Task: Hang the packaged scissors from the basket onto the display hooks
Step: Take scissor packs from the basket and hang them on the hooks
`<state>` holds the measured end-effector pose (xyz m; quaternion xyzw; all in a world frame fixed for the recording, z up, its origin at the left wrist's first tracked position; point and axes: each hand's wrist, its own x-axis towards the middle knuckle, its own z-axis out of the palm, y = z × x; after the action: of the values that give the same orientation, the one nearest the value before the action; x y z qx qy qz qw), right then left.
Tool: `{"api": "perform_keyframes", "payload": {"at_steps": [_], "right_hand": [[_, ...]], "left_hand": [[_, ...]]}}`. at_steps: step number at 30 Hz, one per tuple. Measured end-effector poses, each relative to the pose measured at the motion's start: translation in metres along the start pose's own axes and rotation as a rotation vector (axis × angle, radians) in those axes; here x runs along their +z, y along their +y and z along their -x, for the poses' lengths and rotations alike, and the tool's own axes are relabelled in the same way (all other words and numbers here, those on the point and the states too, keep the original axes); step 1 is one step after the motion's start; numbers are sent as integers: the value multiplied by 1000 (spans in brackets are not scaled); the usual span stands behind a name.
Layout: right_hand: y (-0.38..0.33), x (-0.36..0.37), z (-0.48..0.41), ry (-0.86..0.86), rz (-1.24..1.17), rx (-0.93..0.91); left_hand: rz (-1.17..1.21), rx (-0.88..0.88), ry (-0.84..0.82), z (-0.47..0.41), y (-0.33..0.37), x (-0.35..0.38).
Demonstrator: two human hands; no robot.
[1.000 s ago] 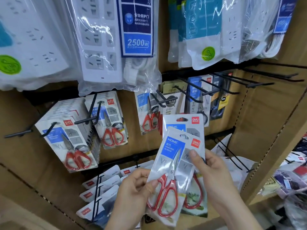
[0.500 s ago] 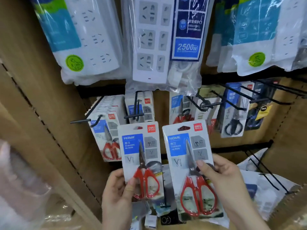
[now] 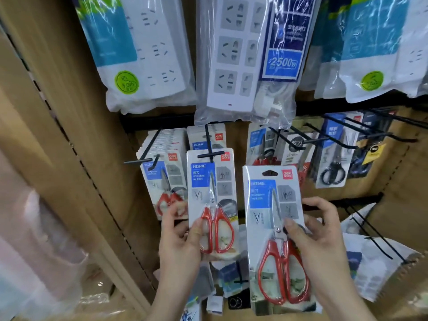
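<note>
Up has gone the small scissors pack (image 3: 212, 193): half a second ago my left hand (image 3: 179, 242) held it lower, and now its top edge meets the crossbar tip of a black hook (image 3: 209, 144) near the middle of the display board (image 3: 382, 181). I cannot tell whether the hang hole is threaded. My left thumb presses the front by the red handles with the fingers behind, pinching the pack. My right hand (image 3: 322, 242) pinches the larger scissors pack (image 3: 273, 205), thumb by the pivot, fingers curled round its right edge. That pack sits just beside the first, lower and not touching it. Bagged power strips (image 3: 234, 54) hang along the board's top edge.
</note>
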<state>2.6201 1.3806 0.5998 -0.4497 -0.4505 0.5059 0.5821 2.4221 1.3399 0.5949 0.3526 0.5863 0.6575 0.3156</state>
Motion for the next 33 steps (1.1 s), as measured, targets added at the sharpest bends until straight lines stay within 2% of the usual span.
{"api": "perform_keyframes", "payload": {"at_steps": [2,5,9,13,16,18,19,21,23,24,26,33], "right_hand": [[0,0,3,0,29,11],[-3,0,8,0,39,58],[-6,3,13,6,5,74],[-6,7,15,19,-9,100],[-8,10,17,-1,13,74],[-8,11,18,6,54,13],[-8,11,18,7,69,-12],[-7,14,20,-1,50,-27],[-5,18,21,2,20,-15],[-5,20,21,5,-3,-7],[-5,22,21,16,-25,15],[1,-6,21,-90,111,139]], "left_hand": [[-8,64,-55,-13,4,4],[-194,135,-109,-41,4,14],[-541,192,-139,-74,4,20],[-1084,203,-216,-87,19,21],[-1276,281,-220,-74,22,14],[-1227,355,-188,-59,19,4],[-1123,353,-209,-48,18,-2],[-716,199,-362,-23,12,-4],[-311,-39,-604,7,3,2],[-196,-113,-654,16,-4,4],[-88,-170,-638,26,-15,7],[-53,-29,-577,16,-20,17]]}}
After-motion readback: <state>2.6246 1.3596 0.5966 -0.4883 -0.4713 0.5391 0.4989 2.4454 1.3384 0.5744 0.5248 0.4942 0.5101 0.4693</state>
